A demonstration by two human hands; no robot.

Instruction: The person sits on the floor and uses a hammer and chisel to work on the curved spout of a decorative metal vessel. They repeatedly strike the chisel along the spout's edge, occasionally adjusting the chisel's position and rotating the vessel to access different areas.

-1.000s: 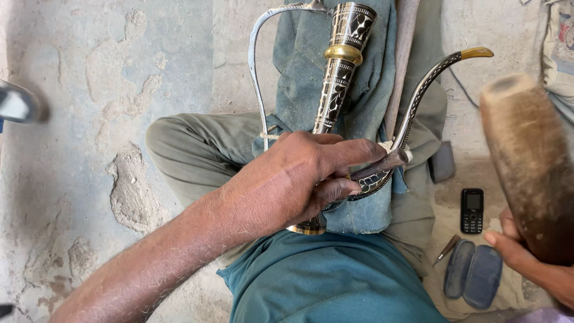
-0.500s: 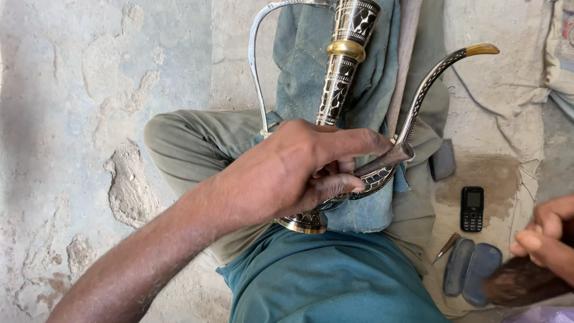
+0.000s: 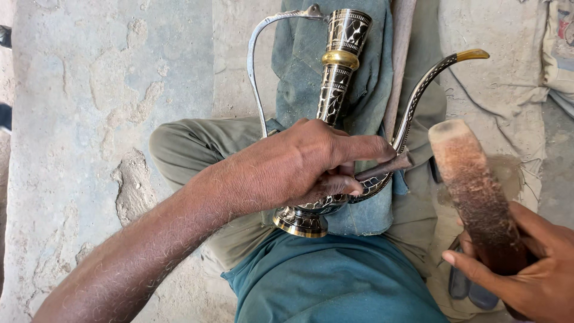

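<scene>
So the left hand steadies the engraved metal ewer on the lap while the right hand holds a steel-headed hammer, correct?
Not quite. In the head view the right hand holds a brown wooden mallet, not a steel-headed hammer. The left hand does steady the engraved ewer on the lap.

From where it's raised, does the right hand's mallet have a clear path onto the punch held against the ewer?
Probably yes. The right hand holds the wooden mallet just right of the punch, nothing between them. The left hand grips the punch against the ewer, leaving its outer end exposed.
</scene>
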